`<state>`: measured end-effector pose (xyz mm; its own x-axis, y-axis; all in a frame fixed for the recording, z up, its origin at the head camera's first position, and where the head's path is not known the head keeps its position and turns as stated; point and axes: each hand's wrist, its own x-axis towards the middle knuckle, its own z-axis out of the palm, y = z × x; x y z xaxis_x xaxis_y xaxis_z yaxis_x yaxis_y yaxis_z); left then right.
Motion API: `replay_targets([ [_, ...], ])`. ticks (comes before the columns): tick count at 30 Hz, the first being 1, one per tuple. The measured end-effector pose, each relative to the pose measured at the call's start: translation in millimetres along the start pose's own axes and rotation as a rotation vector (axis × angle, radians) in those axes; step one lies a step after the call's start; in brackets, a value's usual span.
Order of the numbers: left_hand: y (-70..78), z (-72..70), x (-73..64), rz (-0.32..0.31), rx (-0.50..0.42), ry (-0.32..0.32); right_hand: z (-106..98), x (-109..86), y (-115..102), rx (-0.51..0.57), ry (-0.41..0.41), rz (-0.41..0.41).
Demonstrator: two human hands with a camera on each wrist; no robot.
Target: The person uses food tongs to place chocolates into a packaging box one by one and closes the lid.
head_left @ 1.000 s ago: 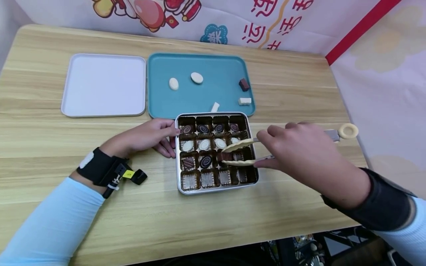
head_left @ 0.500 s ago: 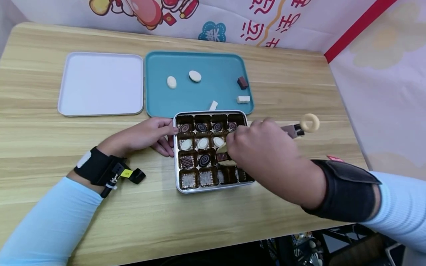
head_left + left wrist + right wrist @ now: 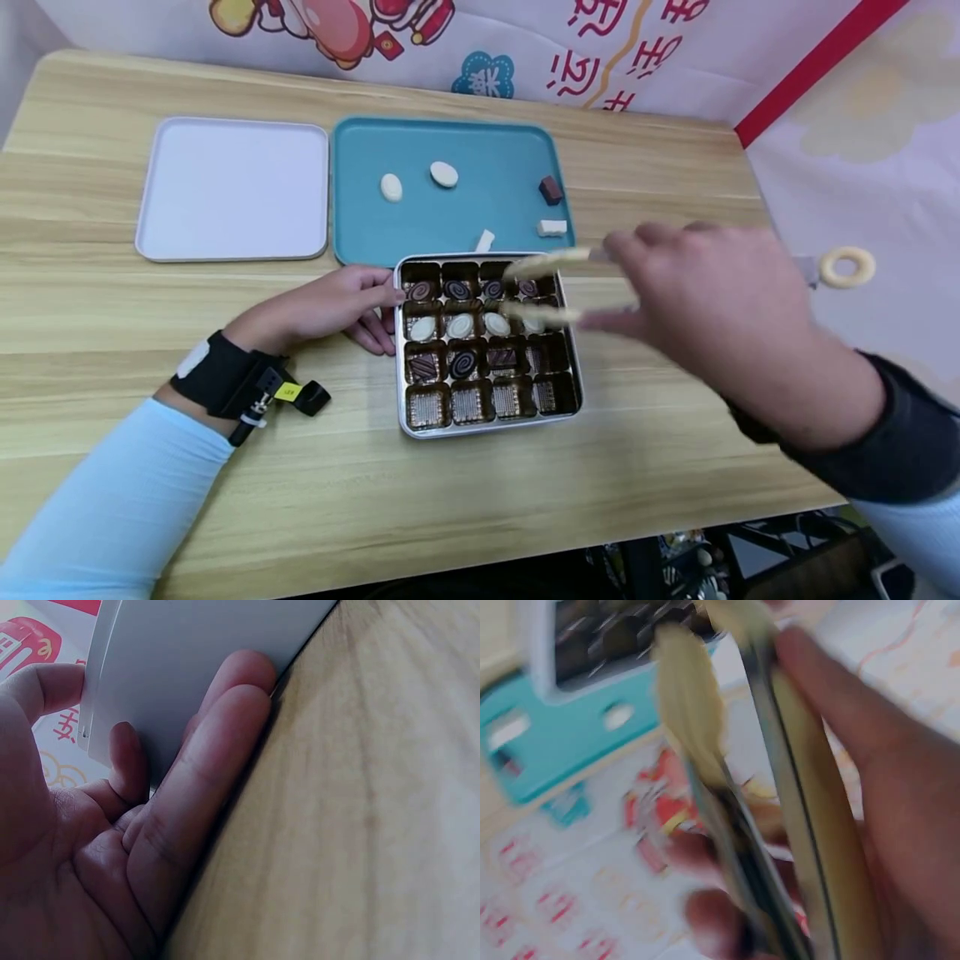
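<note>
Tongs: are hanging over the tin, right of its middle, tips standing wide apart.
Right hand: is gripping the tongs, to the right of the tin.
Left hand: is holding the tin by its left wall, thumb touching the rim.
Sweets: are sitting in the tin's three far rows.
Teal tray: is lying just beyond the tin, bearing more sweets.

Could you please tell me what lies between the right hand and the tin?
In the head view, the tongs gripped by the right hand span that stretch, their tips over the tin.
</note>
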<state>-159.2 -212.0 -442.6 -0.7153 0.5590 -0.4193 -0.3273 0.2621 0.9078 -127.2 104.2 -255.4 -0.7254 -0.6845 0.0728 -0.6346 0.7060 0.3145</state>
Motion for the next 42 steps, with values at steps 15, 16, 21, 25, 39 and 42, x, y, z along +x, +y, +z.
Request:
replay_targets([
  [15, -6.1, 0.4, 2.6, 0.004, -0.013, -0.029, 105.4, 50.7, 83.7, 0.043, -0.130, 0.408],
  [16, -5.6, 0.6, 2.8, 0.007, -0.008, -0.028, 108.0, 51.9, 84.6, 0.044, -0.156, 0.420],
  [21, -2.4, 1.1, 2.7, 0.012, 0.009, -0.024, 116.4, 54.0, 86.1, 0.073, -0.163, 0.430],
  [25, -0.6, 1.7, 2.1, 0.013, 0.010, -0.023, 120.5, 54.2, 86.1, 0.122, -0.102, 0.410],
  [39, 1.0, 0.0, 0.5, 0.005, 0.000, -0.013, 119.0, 67.3, 89.8, 0.591, -0.422, 0.462],
  [42, 0.2, -0.6, 0.5, 0.005, 0.004, -0.014, 114.9, 68.6, 85.8, 0.477, -0.367, 0.437],
])
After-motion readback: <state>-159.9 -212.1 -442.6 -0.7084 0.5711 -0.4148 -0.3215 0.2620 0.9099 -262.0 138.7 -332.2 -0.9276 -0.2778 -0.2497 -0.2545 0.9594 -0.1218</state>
